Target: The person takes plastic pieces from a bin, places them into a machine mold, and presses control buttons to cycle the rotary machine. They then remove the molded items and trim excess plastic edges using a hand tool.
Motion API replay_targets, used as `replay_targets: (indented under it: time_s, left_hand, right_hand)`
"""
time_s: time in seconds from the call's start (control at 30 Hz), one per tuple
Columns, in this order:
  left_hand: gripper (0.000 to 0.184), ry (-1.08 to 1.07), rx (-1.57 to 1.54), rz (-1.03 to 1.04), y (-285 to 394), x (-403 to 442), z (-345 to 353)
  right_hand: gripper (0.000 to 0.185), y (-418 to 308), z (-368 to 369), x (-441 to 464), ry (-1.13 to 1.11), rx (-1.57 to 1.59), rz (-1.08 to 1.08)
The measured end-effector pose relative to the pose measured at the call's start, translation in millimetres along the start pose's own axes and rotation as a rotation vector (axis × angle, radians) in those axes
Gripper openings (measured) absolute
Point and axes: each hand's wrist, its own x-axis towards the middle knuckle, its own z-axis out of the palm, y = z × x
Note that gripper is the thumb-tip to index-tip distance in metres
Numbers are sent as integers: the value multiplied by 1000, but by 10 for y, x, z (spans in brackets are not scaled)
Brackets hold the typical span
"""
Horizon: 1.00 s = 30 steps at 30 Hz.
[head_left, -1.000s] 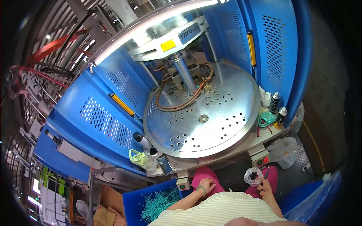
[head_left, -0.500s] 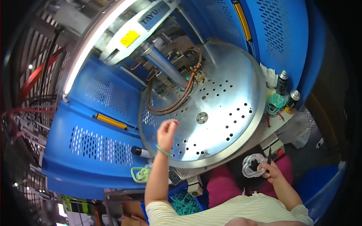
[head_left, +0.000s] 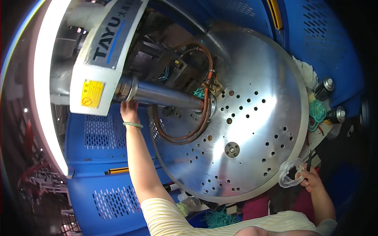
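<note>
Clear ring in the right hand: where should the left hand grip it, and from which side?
Probably pinch the clear ring by its left rim, coming from the person's left. That curve stands free around an open middle, while the right hand and a slim dark tool crowd its right edge.

Light: one white tube lamp (head_left: pixel 42 94) is glowing and curving down the left of the frame. Walls: blue slotted panels (head_left: pixel 98 154) are standing at lower left; a second blue wall (head_left: pixel 328 39) is rising at upper right, where a yellow strip (head_left: pixel 275 15) is running. Floor: dark surface, showing at right. Background: dim metal framework (head_left: pixel 41 183) is filling the lower-left edge.
</note>
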Motion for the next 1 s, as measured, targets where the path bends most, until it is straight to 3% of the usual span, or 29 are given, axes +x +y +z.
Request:
replay_targets:
  time_s: [0.07, 0.27, 0.37, 0.47, 0.5, 1.0]
  left_hand:
    - [29, -24, -197, -34, 61, 211, 85]
    - [30, -60, -68, -26, -332, 812, 63]
    - [30, -70, -34, 2, -471, 1177, 149]
    - [30, -72, -4, 18, -750, 925, 4]
    - [30, -72, 9, 27, -815, 1245, 204]
    - [32, -75, 230, 213, -766, 1225, 186]
  right_hand:
    - [41, 5, 98, 38, 44, 14, 27]
    - [37, 256, 153, 175, 329, 83, -24]
    - [33, 319, 207, 223, 330, 86, -12]
    - [30, 378, 237, 255, 394, 70, -20]
    - [29, 362, 256, 276, 369, 52, -2]
    - [29, 251, 176, 328, 427, 40, -26]
